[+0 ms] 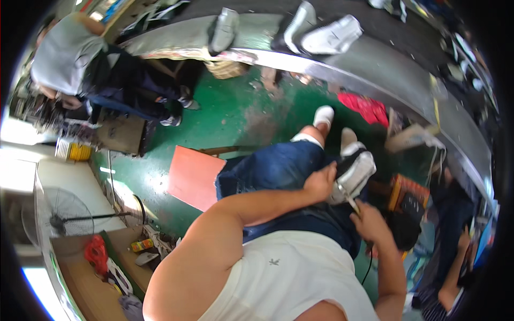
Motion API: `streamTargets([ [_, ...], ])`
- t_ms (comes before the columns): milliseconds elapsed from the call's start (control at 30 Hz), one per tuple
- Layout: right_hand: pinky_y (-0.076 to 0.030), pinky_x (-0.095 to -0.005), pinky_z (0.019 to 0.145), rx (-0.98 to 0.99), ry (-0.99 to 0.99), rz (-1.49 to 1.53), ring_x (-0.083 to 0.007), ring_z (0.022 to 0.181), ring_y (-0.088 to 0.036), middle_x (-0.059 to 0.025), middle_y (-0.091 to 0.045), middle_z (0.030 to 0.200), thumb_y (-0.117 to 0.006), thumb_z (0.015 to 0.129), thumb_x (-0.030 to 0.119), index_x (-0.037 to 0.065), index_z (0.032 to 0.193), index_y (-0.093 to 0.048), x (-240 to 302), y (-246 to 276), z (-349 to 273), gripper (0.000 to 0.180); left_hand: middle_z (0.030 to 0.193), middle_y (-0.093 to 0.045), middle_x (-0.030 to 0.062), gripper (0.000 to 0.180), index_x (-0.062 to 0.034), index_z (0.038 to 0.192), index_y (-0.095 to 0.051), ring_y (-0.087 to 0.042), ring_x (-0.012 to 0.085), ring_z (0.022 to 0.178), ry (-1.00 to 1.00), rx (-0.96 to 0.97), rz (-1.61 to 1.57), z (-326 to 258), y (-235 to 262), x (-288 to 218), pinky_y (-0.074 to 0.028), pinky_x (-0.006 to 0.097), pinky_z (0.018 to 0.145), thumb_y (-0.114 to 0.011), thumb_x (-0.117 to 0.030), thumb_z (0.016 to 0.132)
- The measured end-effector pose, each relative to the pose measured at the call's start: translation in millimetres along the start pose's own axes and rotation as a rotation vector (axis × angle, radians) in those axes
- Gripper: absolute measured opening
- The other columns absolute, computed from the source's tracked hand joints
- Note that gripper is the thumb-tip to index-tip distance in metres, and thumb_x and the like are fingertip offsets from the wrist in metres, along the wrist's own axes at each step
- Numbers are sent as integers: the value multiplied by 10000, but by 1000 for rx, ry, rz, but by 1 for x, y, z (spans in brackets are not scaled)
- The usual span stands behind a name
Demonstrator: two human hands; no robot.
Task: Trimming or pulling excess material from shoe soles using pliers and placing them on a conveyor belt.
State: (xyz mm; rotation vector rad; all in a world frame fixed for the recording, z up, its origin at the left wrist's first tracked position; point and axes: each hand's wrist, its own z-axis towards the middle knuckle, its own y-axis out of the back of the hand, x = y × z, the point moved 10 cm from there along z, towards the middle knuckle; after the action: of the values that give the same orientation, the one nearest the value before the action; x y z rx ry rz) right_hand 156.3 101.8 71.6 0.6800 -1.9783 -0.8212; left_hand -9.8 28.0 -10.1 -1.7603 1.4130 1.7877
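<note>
White-and-black shoe (360, 171) w/ a pale sole is right of center in the frame, sitting over the person's lap, sole side mostly facing up afaict. Left hand (320, 183) is curled in narrow at the shoe's left side, fingers holding it by the dark edge. Right hand (371, 222), just below and right of it, is closed around a thin tool w/ a yellowish handle (354, 205). The tool's tip is right at the shoe's near end, can't tell if it's actually touching. Thin black cord (368, 266) hangs below the right hand, can't tell what it's hooked to.

Rest of the pic: long grey bench w/ a metal edge (321, 66) curves across the top & down the right side, w/ more black-and-white shoes (333, 36) on it up top. Woven tan basket (227, 68) is under it, upper middle. Crumpled bright pink cloth (364, 108) on the green floor (235, 115), upper right. Flat salmon-orange square panel (196, 178) left of the lap. Round wire-cage fan (68, 211) lower left, btw, & a co-worker in a grey top (69, 51) bends over, upper left.
</note>
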Motion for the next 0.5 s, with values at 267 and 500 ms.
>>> streamTargets([
  [267,-463,-461,1026,-185,74,24,-436,1203,-542,-272,-564,1262,-662,845,67,-88,1359,-461,-16,8,14,574,1499,-460,244,491,-24,1495,-428,-499,400,1341,-392,41,175,6,3,-18,-424,417,1109,-398,-266,1069],
  [500,-527,-447,917,-389,44,-340,-394,1076,-609,-253,-602,1153,-618,852,53,-72,1354,-491,-10,34,1,533,1552,-396,218,515,-100,1543,-381,-510,408,1323,-426,180,231,2,-12,-26,-469,411,1063,-446,-249,1054],
])
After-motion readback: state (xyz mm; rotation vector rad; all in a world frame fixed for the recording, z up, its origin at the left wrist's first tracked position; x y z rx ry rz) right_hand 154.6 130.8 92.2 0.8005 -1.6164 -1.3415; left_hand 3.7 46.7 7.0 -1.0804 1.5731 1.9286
